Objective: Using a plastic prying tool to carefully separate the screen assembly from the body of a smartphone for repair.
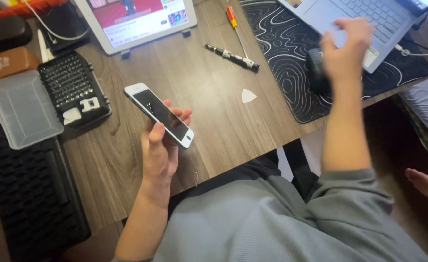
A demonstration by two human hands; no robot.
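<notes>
Left hand (159, 150) wrapped around slim white smartphone with black glass face (159, 114), held tilted above brown wooden desk (209, 92); likely light, stiff, slick, breakable, best gripped by edges; right hand (346, 46) blurred over black mouse (316, 73), fingers loosely curled, grasp unclear; white triangular pick (248, 95) lying nearby.

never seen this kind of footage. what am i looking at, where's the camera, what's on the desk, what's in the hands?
There is one picture, taken by a camera worn on a person's head and looking down at their own bare hands; no machine is involved. The left hand holds a white phone with a dark screen above the wooden desk. The right hand is raised and blurred over a dark mouse on a patterned mat, beside a laptop. Also on the desk: a screwdriver bit case with its clear lid open, a black driver, a white pick, a tablet and a black keyboard.
</notes>
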